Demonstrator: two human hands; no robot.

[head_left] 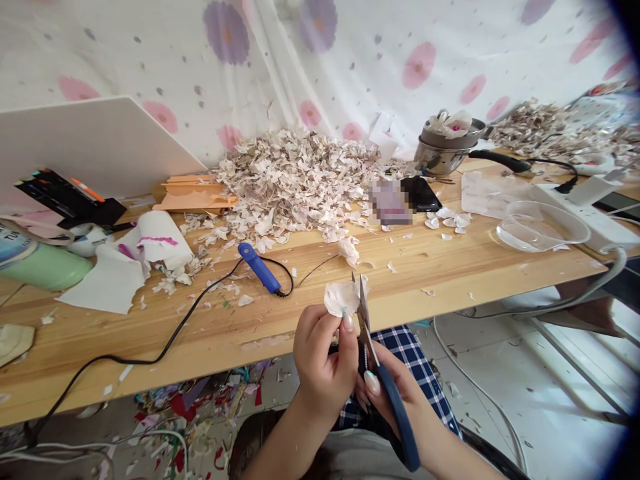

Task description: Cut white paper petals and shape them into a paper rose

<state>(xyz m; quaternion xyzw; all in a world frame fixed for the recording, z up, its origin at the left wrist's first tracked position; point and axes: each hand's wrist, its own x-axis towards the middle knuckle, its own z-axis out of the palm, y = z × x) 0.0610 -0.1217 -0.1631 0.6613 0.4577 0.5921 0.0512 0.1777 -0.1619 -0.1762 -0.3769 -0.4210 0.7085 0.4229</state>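
Observation:
My left hand (323, 353) pinches a thin, pale paper petal (341, 297) between thumb and fingers, over the front edge of the wooden table (450, 280). My right hand (400, 393) is wrapped round dark blue-handled scissors (365, 313), their blades pointing up and slightly parted. The blades stand at the right edge of the petal; whether they touch it I cannot tell. Just beyond lies a pale paper flower (349, 252) on a thin wire stem. A blue handheld tool (259, 269) with a black cord rests on the table to the left.
A large heap of paper scraps (295, 180) lies against the patterned curtain. Metal pots (445, 150), a clear plastic bowl (543, 227) and a white power strip (590, 217) stand at right. A green bottle (45, 263) and a paper roll (163, 240) are at left. Coloured scraps (200, 407) litter the floor.

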